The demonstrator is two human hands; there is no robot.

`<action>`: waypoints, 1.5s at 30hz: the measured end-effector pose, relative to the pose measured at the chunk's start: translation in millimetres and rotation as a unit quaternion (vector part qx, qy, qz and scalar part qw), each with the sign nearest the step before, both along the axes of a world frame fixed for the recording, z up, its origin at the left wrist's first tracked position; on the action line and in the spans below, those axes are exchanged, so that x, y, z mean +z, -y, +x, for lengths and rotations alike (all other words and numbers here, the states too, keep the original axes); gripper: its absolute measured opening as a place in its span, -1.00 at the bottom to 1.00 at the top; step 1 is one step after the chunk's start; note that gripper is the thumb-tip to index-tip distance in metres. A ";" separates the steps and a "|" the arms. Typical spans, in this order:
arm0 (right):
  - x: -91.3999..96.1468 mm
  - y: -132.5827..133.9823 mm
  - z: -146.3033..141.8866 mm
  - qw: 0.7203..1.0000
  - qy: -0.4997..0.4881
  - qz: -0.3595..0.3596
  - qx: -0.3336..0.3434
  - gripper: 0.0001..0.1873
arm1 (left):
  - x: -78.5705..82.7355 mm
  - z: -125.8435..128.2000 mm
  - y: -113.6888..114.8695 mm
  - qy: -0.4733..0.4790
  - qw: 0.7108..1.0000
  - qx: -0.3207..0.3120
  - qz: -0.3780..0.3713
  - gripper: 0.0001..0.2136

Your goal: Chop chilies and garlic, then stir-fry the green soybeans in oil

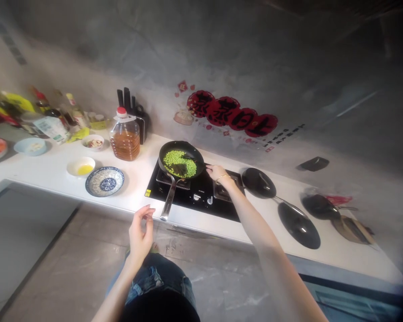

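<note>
A black frying pan (198,150) with a steel handle (169,199) sits on the left burner of the gas hob (188,200). Green peas (191,169) are spread across its bottom. My right hand (216,172) is closed around the dark handle of a black spatula (200,163), which reaches into the pan from the right; the peas partly hide its head. Just left of the pan handle, near the counter's front edge, my left hand (141,235) is held up with nothing in it. Its fingers are loosely curved and apart from the handle.
Left of the hob stand a patterned plate (102,190), a bowl of yellow liquid (77,166), an oil jug (129,145) and a knife block (143,123). Several bottles and bowls line the far left. Pan lids (298,228) and another pan (317,206) lie to the right.
</note>
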State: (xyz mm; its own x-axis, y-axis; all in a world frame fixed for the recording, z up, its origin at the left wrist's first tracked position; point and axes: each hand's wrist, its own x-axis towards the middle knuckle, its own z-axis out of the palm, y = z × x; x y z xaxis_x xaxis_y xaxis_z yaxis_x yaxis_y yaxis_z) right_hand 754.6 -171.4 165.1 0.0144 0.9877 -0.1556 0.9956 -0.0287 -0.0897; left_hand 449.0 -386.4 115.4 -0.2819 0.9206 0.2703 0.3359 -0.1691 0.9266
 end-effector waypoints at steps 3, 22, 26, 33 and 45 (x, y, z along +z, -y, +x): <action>30.1 11.4 19.6 0.999 0.022 -0.013 0.027 -0.60 | 1.1 -2.4 -7.6 0.011 1.000 -0.019 -0.008 -0.79; -12.3 -12.3 -52.7 0.999 -0.049 0.012 0.008 -0.58 | -5.2 -14.8 -14.6 0.010 0.999 -0.042 -0.025 -0.79; 4.2 7.6 -45.5 0.997 -0.017 -0.007 0.069 -0.60 | -4.4 -16.8 -15.7 0.015 0.999 -0.040 -0.024 -0.79; 55.1 48.3 5.0 0.996 0.027 -0.048 0.068 -0.62 | -4.8 -10.9 -18.0 0.025 0.998 -0.051 -0.027 -0.80; -18.4 -4.6 -32.3 0.998 -0.033 0.047 -0.040 -0.55 | -8.1 -7.5 -13.5 0.003 0.997 -0.050 -0.051 -0.79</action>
State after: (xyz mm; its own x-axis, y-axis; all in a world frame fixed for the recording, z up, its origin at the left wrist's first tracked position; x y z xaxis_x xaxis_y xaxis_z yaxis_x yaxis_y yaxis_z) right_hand 722.3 -166.8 146.7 0.0876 0.9940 -0.0653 0.9823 -0.0971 -0.1601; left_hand 441.5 -372.9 107.3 -0.1891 0.9667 0.1724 0.3168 -0.1062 0.9425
